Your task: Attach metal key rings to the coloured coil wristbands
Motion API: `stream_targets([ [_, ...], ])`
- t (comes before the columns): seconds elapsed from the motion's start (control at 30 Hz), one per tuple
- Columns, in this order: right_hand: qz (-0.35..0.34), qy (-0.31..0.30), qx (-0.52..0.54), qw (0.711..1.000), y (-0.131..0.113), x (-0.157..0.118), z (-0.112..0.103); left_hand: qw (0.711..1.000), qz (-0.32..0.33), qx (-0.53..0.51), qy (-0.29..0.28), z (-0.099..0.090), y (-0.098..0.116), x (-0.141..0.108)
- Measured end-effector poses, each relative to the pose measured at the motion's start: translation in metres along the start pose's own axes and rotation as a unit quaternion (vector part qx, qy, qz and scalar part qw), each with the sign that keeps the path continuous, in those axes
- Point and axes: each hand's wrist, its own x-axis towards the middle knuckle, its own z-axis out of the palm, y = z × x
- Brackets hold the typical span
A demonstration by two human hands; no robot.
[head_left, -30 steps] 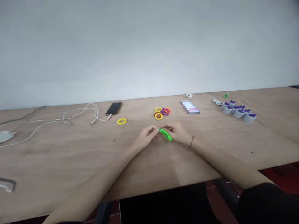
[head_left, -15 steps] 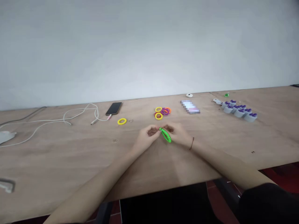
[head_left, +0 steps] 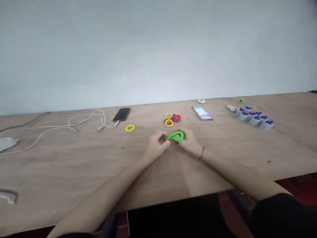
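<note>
While I follow the head camera from my remote station, the left hand (head_left: 158, 142) and right hand (head_left: 188, 140) both pinch a bright green spiral coil band (head_left: 177, 136). Neither hand is released or clenched into a fist; the fingers of each close on the band from opposite sides. The band sits between them as a small ring over the wooden surface (head_left: 158, 172), though I can't tell whether it touches. Straight ahead of the band lies a pile of yellow, orange and purple coil bands (head_left: 173, 119). Ahead and to its left are a yellow coil band (head_left: 130, 128) and a black smartphone (head_left: 121, 114). I judge the step in hand to be working this single band between both hands. The next move calls for a steady pinch, since the coil may spring if one side slips.
</note>
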Motion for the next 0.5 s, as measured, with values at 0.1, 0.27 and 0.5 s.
stream_targets([
  [0.1,0.031,-0.023,0.047,0.998,0.005,0.003,0.001,1.000,0.013,0.005,-0.008,0.000,0.000,-0.001],
  [0.27,0.046,-0.035,0.078,0.995,0.006,0.003,0.002,0.995,0.011,-0.082,-0.052,0.003,-0.003,-0.003],
  [0.5,0.084,-0.148,0.111,0.979,-0.003,0.006,-0.010,0.994,-0.026,-0.097,-0.047,-0.003,-0.006,0.002],
])
